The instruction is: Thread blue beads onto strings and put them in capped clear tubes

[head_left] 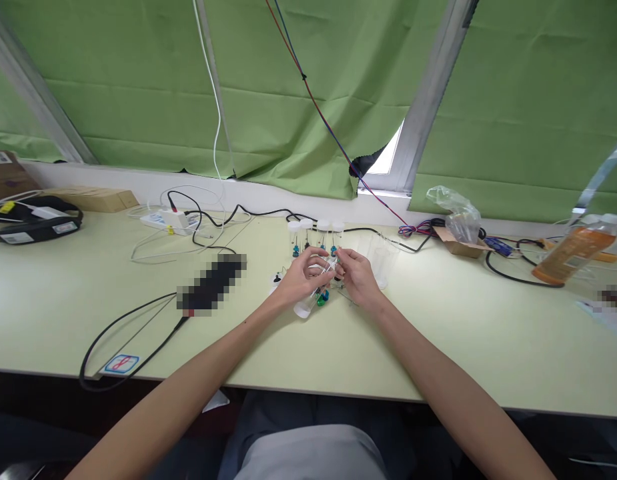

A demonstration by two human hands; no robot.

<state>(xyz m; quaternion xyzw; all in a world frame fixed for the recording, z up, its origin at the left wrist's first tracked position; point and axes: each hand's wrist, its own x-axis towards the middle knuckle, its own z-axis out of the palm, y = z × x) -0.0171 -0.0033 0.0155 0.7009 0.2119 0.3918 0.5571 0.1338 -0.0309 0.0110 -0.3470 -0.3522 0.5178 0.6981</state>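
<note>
My left hand [302,275] is wrapped round a clear plastic tube [304,308], which slants with its white end down towards me. At the tube's upper end, the fingers of my right hand [361,275] are pinched together; what they hold is too small to make out. Several clear tubes with white caps [295,233] stand upright just beyond my hands, with dark thin parts and blue pieces inside. Below my fingers lie small green and blue pieces [322,300], partly hidden by the tube. A thin metal piece [347,297] rests beside my right hand.
Left of my hands lies a pixelated dark device [211,285] with a black cable. More clear tubes [381,263] lie to the right. Farther right are a small cardboard box [461,245] with a plastic bag and a tilted orange bottle [571,253]. Cables [268,213] run along the back.
</note>
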